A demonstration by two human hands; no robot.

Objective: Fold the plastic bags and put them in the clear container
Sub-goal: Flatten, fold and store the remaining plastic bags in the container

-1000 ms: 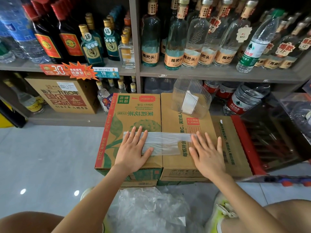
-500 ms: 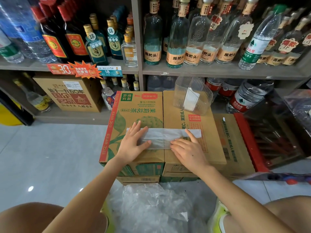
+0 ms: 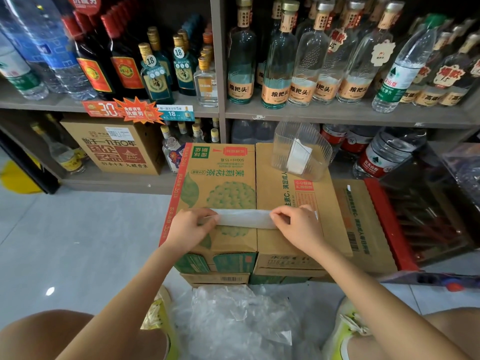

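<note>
At the bottom centre of the frame we see a loose pile of plastic bags (image 3: 233, 323) on the floor between our shoes. Just above it, at mid-frame, the folded bag (image 3: 246, 219) lies as a narrow strip across the tops of two cardboard boxes (image 3: 226, 188). Our left hand (image 3: 191, 227) pinches its left end and our right hand (image 3: 298, 224) pinches its right end, fingers curled on the plastic. Farther up, the clear container (image 3: 281, 149) stands on the right box with a white folded piece inside. Beyond it, shelves (image 3: 337, 114) hold bottles.
</note>
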